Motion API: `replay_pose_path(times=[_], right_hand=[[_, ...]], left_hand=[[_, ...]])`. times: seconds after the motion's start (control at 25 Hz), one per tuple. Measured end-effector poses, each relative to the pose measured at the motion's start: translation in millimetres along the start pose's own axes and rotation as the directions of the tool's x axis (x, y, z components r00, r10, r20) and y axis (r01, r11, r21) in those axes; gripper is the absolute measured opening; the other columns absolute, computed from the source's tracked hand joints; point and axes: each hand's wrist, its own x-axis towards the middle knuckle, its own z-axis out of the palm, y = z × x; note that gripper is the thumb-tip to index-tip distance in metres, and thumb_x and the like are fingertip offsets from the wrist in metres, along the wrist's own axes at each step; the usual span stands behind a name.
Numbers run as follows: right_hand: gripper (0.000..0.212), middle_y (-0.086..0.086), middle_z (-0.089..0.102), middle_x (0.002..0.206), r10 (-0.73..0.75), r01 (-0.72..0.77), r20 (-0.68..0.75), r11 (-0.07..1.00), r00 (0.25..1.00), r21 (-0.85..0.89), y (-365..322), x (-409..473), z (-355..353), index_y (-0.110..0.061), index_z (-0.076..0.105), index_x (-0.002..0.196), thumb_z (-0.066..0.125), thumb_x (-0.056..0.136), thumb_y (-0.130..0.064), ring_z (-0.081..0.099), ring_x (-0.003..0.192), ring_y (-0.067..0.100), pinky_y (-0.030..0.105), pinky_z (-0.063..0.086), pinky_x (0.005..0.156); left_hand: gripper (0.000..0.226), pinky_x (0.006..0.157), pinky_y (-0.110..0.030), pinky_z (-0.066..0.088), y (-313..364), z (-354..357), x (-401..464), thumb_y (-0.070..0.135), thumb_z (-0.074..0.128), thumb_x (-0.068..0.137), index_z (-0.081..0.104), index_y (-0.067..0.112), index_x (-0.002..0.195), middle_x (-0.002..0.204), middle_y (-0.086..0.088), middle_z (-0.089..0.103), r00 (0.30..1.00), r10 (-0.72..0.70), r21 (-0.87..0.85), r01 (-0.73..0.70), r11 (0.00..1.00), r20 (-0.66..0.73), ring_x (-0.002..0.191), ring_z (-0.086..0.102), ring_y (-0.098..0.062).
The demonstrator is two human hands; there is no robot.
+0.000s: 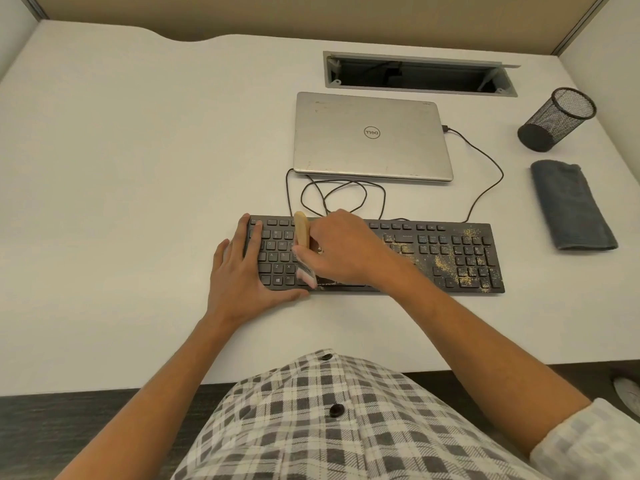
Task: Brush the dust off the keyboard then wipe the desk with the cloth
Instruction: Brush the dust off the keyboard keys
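A black keyboard (433,251) lies across the middle of the white desk (138,168), with yellowish dust scattered over its right half and number pad. My right hand (343,249) grips a wooden-handled brush (302,232), its bristles blurred low on the keys near the keyboard's front edge. Flat on the keyboard's left end rests my left hand (247,268), fingers straight, thumb along the front edge. A folded dark grey cloth (571,206) lies at the right of the desk, apart from both hands.
A shut silver laptop (370,136) sits behind the keyboard, its black cable (485,181) looping over the desk between them. A black mesh pen cup (557,119) lies tipped at the far right. An open cable tray (419,76) is set into the desk's back.
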Motion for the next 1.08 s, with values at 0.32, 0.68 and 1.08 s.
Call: replay_pose_path(times=[0.32,0.68,1.08], right_hand=[[0.032,-0.005,0.070,0.071,0.132,-0.086,-0.149,0.955,0.980,0.286,15,-23,22,-0.021,0.071,0.078,0.049,0.090,-0.040,0.063,0.065,0.015,0.032,0.050,0.067],[0.008,-0.014,0.071,0.077,0.323,-0.136,-0.372,0.883,0.870,0.449,14,-68,58,-0.024,0.074,0.081,0.068,0.084,-0.029,0.063,0.074,0.006,0.037,0.049,0.084],[0.011,-0.017,0.073,0.084,0.391,-0.035,-0.340,0.698,0.855,0.715,4,-59,63,-0.024,0.076,0.087,0.067,0.088,-0.029,0.070,0.082,0.007,0.041,0.056,0.074]], left_hand=[[0.118,0.118,-0.053,0.030,-4,0,-1,0.088,0.052,0.070,0.030,0.013,0.158,0.168,-0.010,0.017,0.999,0.027,-0.031,-0.028,0.999,-0.035,0.142,0.037,-0.033],[0.077,0.120,-0.052,0.026,-6,-1,0,0.054,0.037,0.093,0.032,0.013,0.158,0.169,-0.008,0.018,0.999,-0.005,-0.077,0.002,0.997,-0.035,0.145,0.033,-0.029],[0.064,0.120,-0.049,0.027,-7,5,2,0.048,0.029,0.103,0.034,0.014,0.157,0.168,-0.008,0.022,0.998,-0.033,-0.049,0.031,0.998,-0.051,0.145,0.035,-0.029]])
